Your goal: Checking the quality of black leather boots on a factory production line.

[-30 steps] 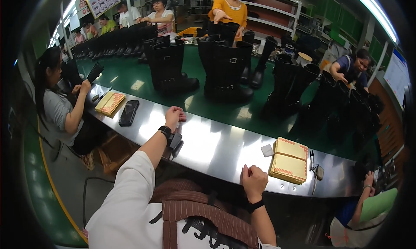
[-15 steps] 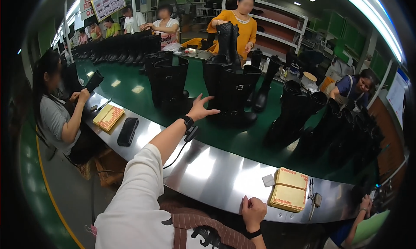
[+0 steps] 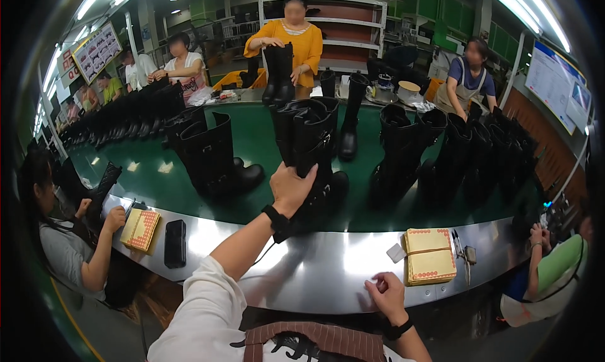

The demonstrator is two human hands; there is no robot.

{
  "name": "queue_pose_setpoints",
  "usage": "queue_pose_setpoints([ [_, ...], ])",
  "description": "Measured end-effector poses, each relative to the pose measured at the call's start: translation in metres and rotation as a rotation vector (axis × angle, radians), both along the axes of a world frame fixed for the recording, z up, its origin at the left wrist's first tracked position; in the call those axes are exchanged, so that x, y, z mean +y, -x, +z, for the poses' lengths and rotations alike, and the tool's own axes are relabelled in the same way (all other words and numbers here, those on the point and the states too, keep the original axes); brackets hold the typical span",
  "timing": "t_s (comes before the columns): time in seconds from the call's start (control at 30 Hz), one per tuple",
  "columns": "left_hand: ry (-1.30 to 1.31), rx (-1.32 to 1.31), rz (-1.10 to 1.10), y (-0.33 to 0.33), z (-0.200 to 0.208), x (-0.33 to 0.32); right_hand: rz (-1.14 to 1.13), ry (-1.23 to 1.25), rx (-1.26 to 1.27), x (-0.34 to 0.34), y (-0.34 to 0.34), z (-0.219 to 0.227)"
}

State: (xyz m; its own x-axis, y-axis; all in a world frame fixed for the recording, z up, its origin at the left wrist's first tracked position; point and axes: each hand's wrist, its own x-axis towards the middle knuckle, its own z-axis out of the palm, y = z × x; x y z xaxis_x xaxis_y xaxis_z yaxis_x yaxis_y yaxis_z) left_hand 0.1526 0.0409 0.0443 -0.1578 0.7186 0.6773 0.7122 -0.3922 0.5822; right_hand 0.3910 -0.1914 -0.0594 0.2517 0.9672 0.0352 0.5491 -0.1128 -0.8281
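My left hand (image 3: 292, 189) is wrapped round the lower shaft of a tall black boot (image 3: 313, 141), which stands with its pair on the green table in front of me. Buckled straps show on the boot's side; part of it is hidden behind my hand and wrist. Low over the metal edge, my right hand (image 3: 387, 297) has loosely curled fingers, with the thumb apart from the index finger and nothing held. It is nearest to a banded stack of yellow cards (image 3: 430, 267). To the left of the held boot stands another black pair (image 3: 211, 154).
More boots (image 3: 460, 148) crowd the right side of the green table (image 3: 265, 214). A black case (image 3: 175, 243) and another yellow stack (image 3: 140, 229) lie on the left metal edge. Across the table, a person in orange (image 3: 296, 47) handles boots. Other people sit at both sides.
My left hand, open beside the boots before, has closed on a boot's shaft, and that pair has turned. My right thumb and index finger have spread a little. The view has swung right.
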Motion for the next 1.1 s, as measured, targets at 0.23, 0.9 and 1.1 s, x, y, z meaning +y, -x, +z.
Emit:
queue_pose_setpoints([
  [0.23,0.015,0.260,-0.446,0.012,0.008,-0.145,0.525,-0.472,-0.260,0.042,0.084,0.039],
  [0.9,-0.056,0.137,-0.290,0.038,-0.011,-0.146,0.007,-0.495,0.019,0.067,0.069,0.047],
  [1.1,-0.070,0.026,-0.310,0.042,-0.015,-0.155,0.021,-0.414,-0.043,0.070,0.047,0.048],
])
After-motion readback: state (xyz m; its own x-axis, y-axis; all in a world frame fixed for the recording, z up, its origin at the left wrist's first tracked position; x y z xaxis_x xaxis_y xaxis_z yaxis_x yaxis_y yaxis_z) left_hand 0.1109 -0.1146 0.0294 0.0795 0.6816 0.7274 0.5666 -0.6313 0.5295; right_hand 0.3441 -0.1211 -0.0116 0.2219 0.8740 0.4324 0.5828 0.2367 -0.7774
